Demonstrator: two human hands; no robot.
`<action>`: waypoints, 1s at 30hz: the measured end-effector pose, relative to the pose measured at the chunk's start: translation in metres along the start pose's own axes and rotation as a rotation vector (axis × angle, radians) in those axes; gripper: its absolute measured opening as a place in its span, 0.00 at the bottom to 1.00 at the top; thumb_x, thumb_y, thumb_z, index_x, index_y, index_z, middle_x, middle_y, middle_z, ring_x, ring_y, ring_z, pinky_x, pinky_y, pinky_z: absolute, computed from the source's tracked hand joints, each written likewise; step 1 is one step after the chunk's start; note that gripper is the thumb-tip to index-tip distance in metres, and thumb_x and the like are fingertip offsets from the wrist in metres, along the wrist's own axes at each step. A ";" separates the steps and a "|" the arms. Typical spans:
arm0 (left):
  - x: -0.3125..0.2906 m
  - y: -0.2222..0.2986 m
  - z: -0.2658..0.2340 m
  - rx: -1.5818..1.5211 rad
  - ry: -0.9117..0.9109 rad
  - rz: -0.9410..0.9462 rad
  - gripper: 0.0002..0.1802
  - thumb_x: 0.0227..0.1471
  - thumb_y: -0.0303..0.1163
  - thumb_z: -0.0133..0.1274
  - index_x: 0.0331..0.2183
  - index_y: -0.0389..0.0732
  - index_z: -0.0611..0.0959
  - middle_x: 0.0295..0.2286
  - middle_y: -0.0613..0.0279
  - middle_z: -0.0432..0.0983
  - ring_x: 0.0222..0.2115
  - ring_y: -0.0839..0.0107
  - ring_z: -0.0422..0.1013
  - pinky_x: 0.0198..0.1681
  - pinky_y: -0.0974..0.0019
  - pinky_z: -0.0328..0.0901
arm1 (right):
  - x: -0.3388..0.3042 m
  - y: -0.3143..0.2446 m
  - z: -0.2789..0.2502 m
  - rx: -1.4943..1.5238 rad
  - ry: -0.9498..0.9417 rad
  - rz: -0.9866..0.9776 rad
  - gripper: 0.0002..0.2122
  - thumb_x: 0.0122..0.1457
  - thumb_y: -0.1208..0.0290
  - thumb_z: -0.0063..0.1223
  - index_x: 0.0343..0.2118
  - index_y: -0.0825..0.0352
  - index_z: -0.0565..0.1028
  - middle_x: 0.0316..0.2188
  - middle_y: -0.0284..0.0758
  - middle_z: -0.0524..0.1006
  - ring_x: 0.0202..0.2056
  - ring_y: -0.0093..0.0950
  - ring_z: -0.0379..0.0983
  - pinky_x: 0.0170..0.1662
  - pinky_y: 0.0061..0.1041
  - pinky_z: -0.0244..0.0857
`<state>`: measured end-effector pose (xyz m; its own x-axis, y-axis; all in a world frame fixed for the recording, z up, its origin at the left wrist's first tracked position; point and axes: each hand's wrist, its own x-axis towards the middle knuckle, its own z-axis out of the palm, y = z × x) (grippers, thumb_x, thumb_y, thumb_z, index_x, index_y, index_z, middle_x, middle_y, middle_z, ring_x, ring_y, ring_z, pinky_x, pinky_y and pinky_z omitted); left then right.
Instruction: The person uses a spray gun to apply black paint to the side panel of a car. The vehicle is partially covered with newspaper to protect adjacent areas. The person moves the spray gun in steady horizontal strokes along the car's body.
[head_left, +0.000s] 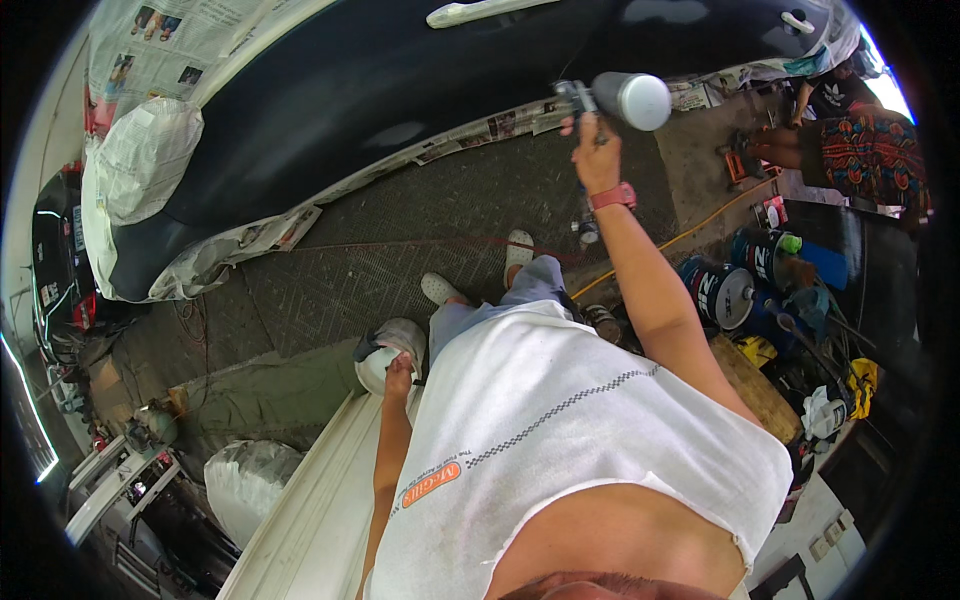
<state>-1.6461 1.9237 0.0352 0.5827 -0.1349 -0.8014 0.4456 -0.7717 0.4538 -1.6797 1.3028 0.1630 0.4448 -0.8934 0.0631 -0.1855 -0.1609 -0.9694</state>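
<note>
My right hand (597, 158), a red watch on its wrist, is stretched out ahead and closed round the handle of a spray gun (577, 98). A cylindrical cup with a white end (642, 103) sits on the gun, tilted to the right. The gun is close to the dark side panel (430, 85) of a car. Down at my left side, my left hand (398, 376) has its fingers curled beside a pale bucket-like container (402, 338) with a white rounded part (376, 370). What those fingers hold, if anything, is hidden.
Masking newspaper (500, 125) runs along the car's lower edge; a wrapped mirror (150, 160) sticks out at left. A yellow hose (715, 213) crosses the floor at right, near blue drums (716, 290). Another person (868, 150) is at far right. A white ridged panel (310, 490) lies behind left.
</note>
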 end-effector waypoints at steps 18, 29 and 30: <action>0.009 -0.029 0.003 -0.096 -0.016 0.006 0.33 0.66 0.51 0.52 0.58 0.32 0.74 0.50 0.57 0.76 0.50 0.66 0.71 0.55 0.65 0.64 | 0.019 0.031 -0.005 0.001 0.079 -0.025 0.19 0.72 0.56 0.44 0.42 0.69 0.79 0.27 0.31 0.82 0.16 0.16 0.68 0.20 0.22 0.61; -0.007 -0.040 0.012 -0.112 0.009 0.010 0.36 0.64 0.53 0.54 0.58 0.31 0.73 0.51 0.55 0.76 0.53 0.67 0.70 0.59 0.66 0.61 | -0.007 0.048 0.037 -0.020 0.009 0.068 0.17 0.70 0.59 0.48 0.45 0.71 0.79 0.29 0.40 0.84 0.32 0.28 0.82 0.40 0.32 0.73; -0.006 -0.041 0.010 -0.104 0.006 -0.004 0.36 0.64 0.53 0.54 0.59 0.31 0.73 0.52 0.54 0.75 0.54 0.66 0.69 0.60 0.66 0.61 | -0.018 0.048 0.053 -0.036 -0.013 0.027 0.17 0.70 0.59 0.47 0.46 0.71 0.79 0.29 0.38 0.84 0.31 0.26 0.81 0.38 0.29 0.73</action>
<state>-1.6750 1.9501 0.0174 0.5847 -0.1280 -0.8011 0.5160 -0.7033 0.4890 -1.6499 1.3331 0.1026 0.4506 -0.8921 0.0340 -0.2288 -0.1522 -0.9615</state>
